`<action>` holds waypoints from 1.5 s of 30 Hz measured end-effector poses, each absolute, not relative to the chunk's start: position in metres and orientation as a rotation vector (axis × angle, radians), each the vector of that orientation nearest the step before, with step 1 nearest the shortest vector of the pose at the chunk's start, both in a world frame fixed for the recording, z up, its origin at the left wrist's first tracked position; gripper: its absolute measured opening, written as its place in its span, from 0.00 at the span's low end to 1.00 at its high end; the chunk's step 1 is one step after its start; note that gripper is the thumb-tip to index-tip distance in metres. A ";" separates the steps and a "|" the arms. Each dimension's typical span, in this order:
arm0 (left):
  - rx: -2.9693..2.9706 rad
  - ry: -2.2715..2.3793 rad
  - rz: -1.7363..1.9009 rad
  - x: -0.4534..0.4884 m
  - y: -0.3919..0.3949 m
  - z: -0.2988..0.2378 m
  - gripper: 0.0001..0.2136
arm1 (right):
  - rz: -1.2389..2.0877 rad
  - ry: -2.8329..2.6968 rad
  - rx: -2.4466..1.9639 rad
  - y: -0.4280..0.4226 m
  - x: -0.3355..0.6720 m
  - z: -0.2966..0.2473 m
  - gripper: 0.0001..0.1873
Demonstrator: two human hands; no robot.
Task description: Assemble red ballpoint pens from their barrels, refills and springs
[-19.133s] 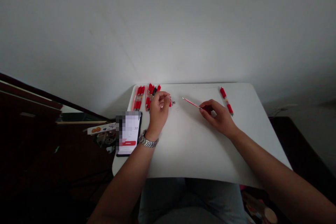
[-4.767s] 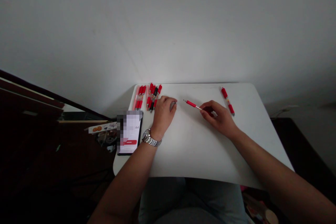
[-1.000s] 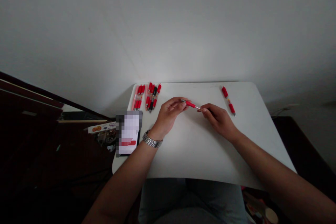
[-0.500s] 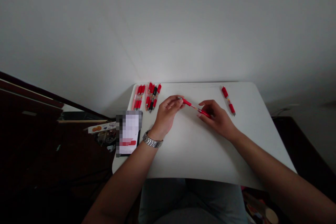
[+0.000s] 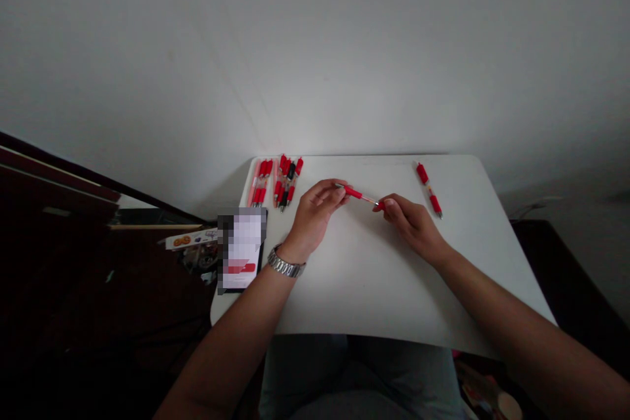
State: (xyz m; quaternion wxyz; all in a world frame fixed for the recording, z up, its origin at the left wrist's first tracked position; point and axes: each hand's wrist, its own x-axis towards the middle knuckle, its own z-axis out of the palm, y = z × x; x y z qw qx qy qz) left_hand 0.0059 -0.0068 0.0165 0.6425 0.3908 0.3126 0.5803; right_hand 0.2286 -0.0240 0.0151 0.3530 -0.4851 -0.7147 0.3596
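Left hand (image 5: 317, 215): thumb and fingers pinched on the front red section of a pen (image 5: 355, 193), silver tip toward the far left. Right hand (image 5: 409, 224): fingers closed round the pen's other red end, most of it hidden in the grip. Between the hands, a thin pale length and a silver band show. Pen slants down toward the right hand, held above the middle of the desk (image 5: 374, 282), nearer its far edge than its near one.

Metal watch (image 5: 286, 266) on left wrist. Just beside it, at the desk's left edge toward the near corner, a phone (image 5: 249, 249), screen lit, partly pixelated.

Far left corner: a red pair of pens (image 5: 262, 193) with a pink stick (image 5: 254, 185) alongside; next to these, a cluster of red pens (image 5: 279, 189), one black pen (image 5: 290, 171) among them. Toward the far right corner, well apart, a lone red pen (image 5: 430, 191), lying slantwise.

Beyond the far edge, pale wall (image 5: 344, 59).
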 end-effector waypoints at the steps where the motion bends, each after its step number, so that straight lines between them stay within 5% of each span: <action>1: 0.889 0.721 1.328 0.006 -0.007 0.016 0.10 | 0.928 -1.843 -1.253 -0.024 0.229 0.015 0.23; 10: 0.845 0.731 1.388 0.005 -0.004 0.013 0.10 | 0.707 -1.844 -1.253 -0.020 0.228 0.007 0.14; 18: 0.873 0.719 1.328 0.005 -0.006 0.015 0.10 | 0.774 -1.914 -1.260 -0.023 0.229 0.020 0.26; 31: 0.821 0.754 1.391 0.004 -0.003 0.011 0.11 | 0.646 -1.812 -1.229 -0.019 0.229 0.006 0.14; 45: 0.825 0.784 1.423 0.004 -0.003 0.013 0.12 | 0.672 -1.783 -1.213 -0.021 0.229 0.009 0.19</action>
